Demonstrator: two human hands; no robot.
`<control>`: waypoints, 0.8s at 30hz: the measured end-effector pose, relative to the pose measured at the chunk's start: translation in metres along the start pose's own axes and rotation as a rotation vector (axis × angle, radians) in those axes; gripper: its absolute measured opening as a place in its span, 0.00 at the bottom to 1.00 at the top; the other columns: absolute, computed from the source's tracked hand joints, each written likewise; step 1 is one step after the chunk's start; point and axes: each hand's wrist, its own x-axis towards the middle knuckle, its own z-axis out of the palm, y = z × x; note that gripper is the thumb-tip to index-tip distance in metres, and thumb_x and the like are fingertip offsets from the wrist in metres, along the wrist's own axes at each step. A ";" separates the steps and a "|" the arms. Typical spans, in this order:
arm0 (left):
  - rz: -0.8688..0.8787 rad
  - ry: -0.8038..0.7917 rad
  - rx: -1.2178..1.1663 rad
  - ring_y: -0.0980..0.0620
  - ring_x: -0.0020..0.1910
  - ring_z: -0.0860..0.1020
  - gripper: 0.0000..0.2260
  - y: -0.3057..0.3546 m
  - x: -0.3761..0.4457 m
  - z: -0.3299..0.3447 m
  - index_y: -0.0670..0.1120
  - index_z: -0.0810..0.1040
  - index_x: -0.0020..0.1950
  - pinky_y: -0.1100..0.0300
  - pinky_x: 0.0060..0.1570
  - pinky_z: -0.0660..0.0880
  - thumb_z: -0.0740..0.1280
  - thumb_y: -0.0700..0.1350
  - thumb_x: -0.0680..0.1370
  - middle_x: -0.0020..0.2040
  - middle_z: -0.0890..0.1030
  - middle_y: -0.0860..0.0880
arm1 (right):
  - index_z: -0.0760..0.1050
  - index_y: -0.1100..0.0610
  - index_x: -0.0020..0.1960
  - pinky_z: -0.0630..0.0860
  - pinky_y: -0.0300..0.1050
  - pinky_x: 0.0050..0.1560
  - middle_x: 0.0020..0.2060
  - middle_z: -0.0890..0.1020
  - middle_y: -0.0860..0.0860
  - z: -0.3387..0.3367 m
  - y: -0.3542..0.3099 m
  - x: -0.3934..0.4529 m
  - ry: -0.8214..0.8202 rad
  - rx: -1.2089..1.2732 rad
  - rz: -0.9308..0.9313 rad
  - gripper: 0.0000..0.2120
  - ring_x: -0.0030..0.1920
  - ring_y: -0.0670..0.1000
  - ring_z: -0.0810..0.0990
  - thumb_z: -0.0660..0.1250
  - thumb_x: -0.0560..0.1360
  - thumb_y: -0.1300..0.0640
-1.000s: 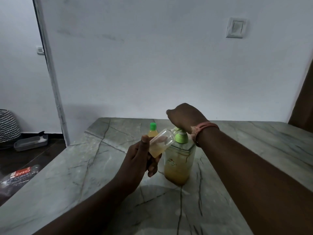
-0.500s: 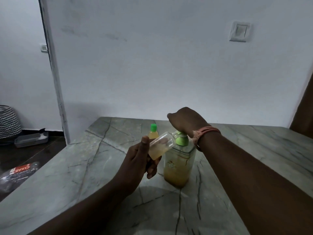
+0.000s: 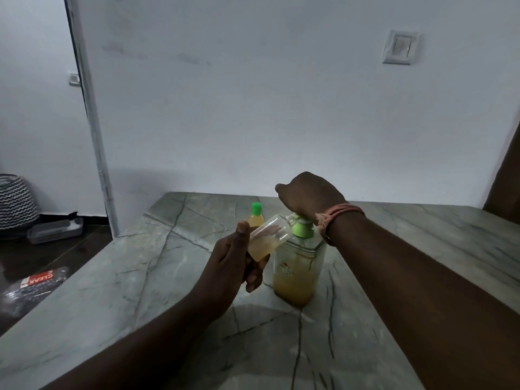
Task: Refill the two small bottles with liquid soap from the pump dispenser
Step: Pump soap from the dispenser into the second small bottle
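Head view, looking forward and down: a grey veined stone table (image 3: 408,249) runs to a plain white wall (image 3: 253,108), and both forearms reach in over it. The left hand (image 3: 233,266) holds a small clear bottle (image 3: 268,237) tilted, its open mouth up and to the right against the spout of the pump dispenser (image 3: 298,266) — thumb laid along the near side, fingers curled round the underside, so the bottle is gripped between them. A little yellowish soap pools in its lower end. The right hand (image 3: 309,197) sits on top of the green pump head (image 3: 302,233), knuckles up and fingers curled under; whether they wrap the head or only press on it cannot be told from this angle. A reddish thread band (image 3: 339,213) circles that wrist. The dispenser stands upright on the table near its middle, transparent, roughly a third full of amber soap. Just behind the left thumb, farther back on the table, stands a second small bottle (image 3: 256,218) with a green cap, filled with yellow liquid. On the dark floor at the left lie a grey tray (image 3: 56,229), a zigzag-patterned basket (image 3: 15,201) and a plastic packet with a red label (image 3: 36,285). A light switch (image 3: 399,47) is set high on the wall.
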 end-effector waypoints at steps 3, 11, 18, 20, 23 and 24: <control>0.006 -0.013 0.007 0.51 0.26 0.67 0.28 0.002 -0.001 0.000 0.48 0.82 0.62 0.59 0.27 0.68 0.53 0.65 0.80 0.35 0.69 0.31 | 0.71 0.55 0.35 0.72 0.46 0.43 0.35 0.76 0.52 -0.001 -0.001 -0.001 -0.014 -0.003 0.000 0.16 0.42 0.57 0.78 0.59 0.75 0.46; -0.013 -0.004 -0.007 0.51 0.26 0.67 0.30 0.000 0.000 0.000 0.41 0.80 0.62 0.60 0.26 0.68 0.52 0.64 0.81 0.36 0.73 0.39 | 0.71 0.55 0.34 0.70 0.45 0.41 0.34 0.76 0.52 -0.007 -0.003 0.000 0.035 -0.015 -0.044 0.16 0.40 0.56 0.78 0.60 0.76 0.46; -0.016 0.001 0.013 0.50 0.26 0.67 0.29 0.000 -0.001 0.001 0.39 0.80 0.61 0.60 0.25 0.68 0.50 0.59 0.81 0.37 0.73 0.38 | 0.71 0.55 0.34 0.71 0.45 0.42 0.35 0.77 0.52 -0.006 -0.001 -0.004 -0.010 -0.001 -0.004 0.16 0.40 0.56 0.77 0.60 0.76 0.46; -0.013 0.012 0.007 0.49 0.26 0.67 0.29 0.002 -0.002 0.002 0.39 0.80 0.61 0.60 0.25 0.68 0.51 0.59 0.81 0.36 0.73 0.38 | 0.72 0.54 0.36 0.72 0.45 0.43 0.36 0.78 0.51 -0.009 -0.005 -0.004 -0.029 -0.064 -0.018 0.14 0.41 0.55 0.78 0.61 0.75 0.47; -0.003 0.008 0.026 0.48 0.26 0.67 0.28 0.002 -0.002 0.001 0.40 0.80 0.60 0.60 0.25 0.68 0.50 0.59 0.82 0.35 0.71 0.34 | 0.71 0.54 0.34 0.70 0.44 0.40 0.33 0.75 0.50 -0.010 -0.006 -0.001 0.015 -0.071 -0.037 0.15 0.39 0.54 0.76 0.61 0.75 0.46; 0.005 0.003 0.028 0.48 0.26 0.67 0.28 0.001 -0.001 0.000 0.40 0.81 0.60 0.60 0.26 0.68 0.50 0.60 0.83 0.35 0.70 0.32 | 0.70 0.54 0.33 0.69 0.44 0.39 0.33 0.75 0.51 -0.008 -0.004 0.000 0.021 -0.025 -0.031 0.16 0.38 0.55 0.76 0.60 0.75 0.46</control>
